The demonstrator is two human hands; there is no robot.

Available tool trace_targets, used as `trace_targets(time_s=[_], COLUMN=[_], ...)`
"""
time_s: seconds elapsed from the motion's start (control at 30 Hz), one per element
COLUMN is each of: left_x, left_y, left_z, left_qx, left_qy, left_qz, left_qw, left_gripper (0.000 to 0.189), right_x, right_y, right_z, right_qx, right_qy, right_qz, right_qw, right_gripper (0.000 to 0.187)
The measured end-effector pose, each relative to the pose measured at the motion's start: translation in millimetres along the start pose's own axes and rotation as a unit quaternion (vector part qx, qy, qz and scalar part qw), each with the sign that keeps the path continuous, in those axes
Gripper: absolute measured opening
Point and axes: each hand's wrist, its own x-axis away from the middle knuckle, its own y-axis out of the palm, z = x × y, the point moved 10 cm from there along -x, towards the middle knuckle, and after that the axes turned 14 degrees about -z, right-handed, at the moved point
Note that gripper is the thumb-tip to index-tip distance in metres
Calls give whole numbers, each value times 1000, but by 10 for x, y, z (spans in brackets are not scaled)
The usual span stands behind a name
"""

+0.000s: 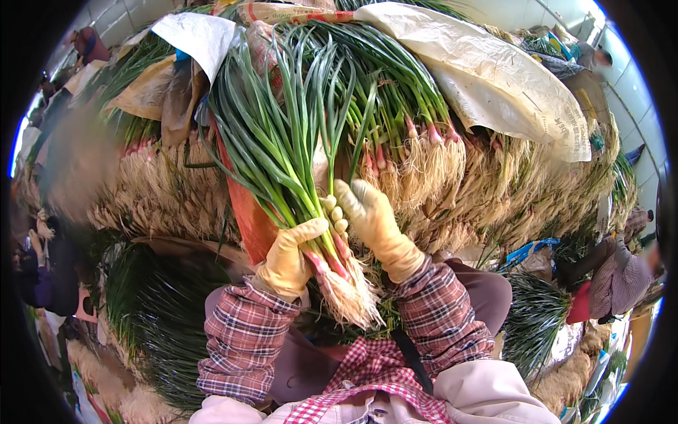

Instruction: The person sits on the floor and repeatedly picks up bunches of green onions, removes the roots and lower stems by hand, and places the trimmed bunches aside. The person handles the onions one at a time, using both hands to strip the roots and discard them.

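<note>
My left hand (288,259), in a pale yellow glove, grips a bunch of green garlic or similar alliums (304,193) around its lower stalks. The long green leaves fan up and away from me; the pinkish stem bases and whitish roots (344,297) hang below the glove, towards my lap. Glove fingertips of that hand show on the bunch's right side. My right hand (373,228), gloved alike, is raised right beside the stalks with thumb and fingers bent. One narrow leaf (364,138) runs down to its fingertips; whether they pinch it is unclear.
Ahead lies a long heap of rooted bunches (413,143), partly under a pale plastic sheet (492,74). An orange-red sheet (241,206) hangs left of the held bunch. Leafy piles (164,318) lie at my left. Other people sit at both sides, one in a checked top (617,281).
</note>
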Motion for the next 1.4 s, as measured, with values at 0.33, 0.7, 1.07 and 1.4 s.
trace_targets(time_s=[0.33, 0.7, 1.07, 1.4], left_x=[86, 56, 48, 60], left_y=[125, 379, 289, 283], left_z=[230, 539, 333, 244], left_qx=[-8, -25, 63, 41], left_qy=[-14, 43, 13, -21], left_qz=[-17, -71, -117, -89], left_qw=[1000, 996, 991, 995], left_gripper=[66, 68, 71, 71], right_x=[1235, -411, 110, 939], right_y=[98, -1168, -1448, -1923], right_z=[897, -439, -1243, -662], right_qx=[451, 483, 120, 30], right_qy=[328, 398, 104, 23], right_qz=[-424, -79, 23, 102], right_qw=[714, 776, 987, 994], right_gripper=[46, 17, 35, 40])
